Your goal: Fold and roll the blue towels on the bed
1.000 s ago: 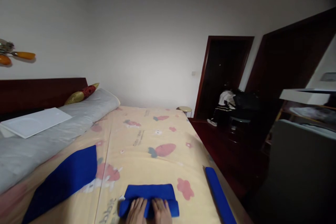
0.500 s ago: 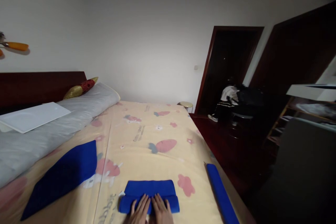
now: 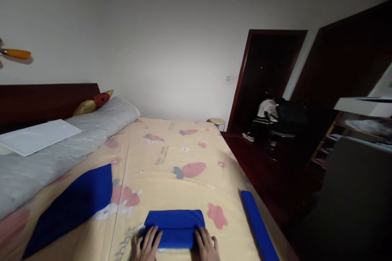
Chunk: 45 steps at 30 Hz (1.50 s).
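A folded blue cloth (image 3: 176, 219) lies on the patterned bed sheet (image 3: 165, 151) at the bottom middle, its near part folded over toward the far part. My left hand (image 3: 148, 244) rests on its left end with fingers apart. On its right end lies my right hand (image 3: 207, 244), fingers also spread. A flat blue piece of cloth (image 3: 73, 206) is on the bed to the left. Along the right edge of the bed lies a long, narrow blue piece (image 3: 259, 224). Neither of these two is touched.
Grey rolled bedding (image 3: 92, 132) with a white board (image 3: 39, 135) on it lies at the left, by a dark headboard (image 3: 45, 100). A round stool (image 3: 217, 121) stands past the bed. A person (image 3: 265, 116) sits near the door. Shelves (image 3: 327, 142) stand right.
My hands have moved apart from the middle of the folded cloth to its left and right ends. The other blue pieces have not moved.
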{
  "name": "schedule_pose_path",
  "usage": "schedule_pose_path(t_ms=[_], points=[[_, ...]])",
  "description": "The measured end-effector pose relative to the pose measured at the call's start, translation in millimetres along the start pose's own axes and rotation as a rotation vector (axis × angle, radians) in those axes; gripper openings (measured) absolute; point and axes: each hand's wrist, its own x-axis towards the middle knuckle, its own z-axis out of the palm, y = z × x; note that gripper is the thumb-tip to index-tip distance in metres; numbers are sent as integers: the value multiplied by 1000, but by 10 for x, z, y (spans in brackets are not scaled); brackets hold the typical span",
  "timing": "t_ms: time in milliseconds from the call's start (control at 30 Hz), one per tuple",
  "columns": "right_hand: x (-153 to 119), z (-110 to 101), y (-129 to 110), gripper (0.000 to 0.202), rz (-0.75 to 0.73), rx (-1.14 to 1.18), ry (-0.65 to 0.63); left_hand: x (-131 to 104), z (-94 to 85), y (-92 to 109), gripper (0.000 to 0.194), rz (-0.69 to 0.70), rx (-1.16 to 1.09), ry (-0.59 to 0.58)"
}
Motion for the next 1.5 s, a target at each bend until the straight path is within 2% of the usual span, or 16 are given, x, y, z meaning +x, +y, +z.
schedule_pose_path(t_ms=[67,200,300,433,533,600,700,800,900,1033,1100,1167,1233,1367,1433,1500], points=[[2,-71,-63,57,28,24,0,66,72,-11,78,38,-41,-30],[49,-453,-176,38,-38,33,28,271,119,-158,65,-1,-23,-18],[90,-592,-277,39,-5,12,7,369,138,-186,63,-65,-6,-63],[128,-371,-512,55,31,36,69,409,223,77,68,-61,-15,11],[157,-55,-682,69,-86,112,38,415,290,345,79,94,-55,46],[178,107,-675,73,-186,132,-35,402,299,381,84,194,-72,59],[196,148,-406,80,-286,118,-30,341,234,112,86,211,-66,92],[193,15,-23,76,-237,57,55,268,130,-300,84,90,-4,85],[210,-30,123,80,-175,-7,132,262,116,-415,85,11,55,99],[291,245,-152,95,-227,-29,272,369,322,40,93,99,52,224],[325,412,-274,96,-337,-11,235,420,436,279,95,187,33,220],[325,484,-253,92,-391,8,172,437,480,340,95,255,16,189],[285,417,-89,87,-317,11,149,409,435,193,93,254,6,174],[162,11,265,78,-129,-12,98,296,225,-280,87,89,9,129],[132,-218,257,73,-95,-22,35,276,166,-359,85,18,10,78],[145,-442,115,68,-46,-29,-18,301,148,-315,79,-27,6,72]])
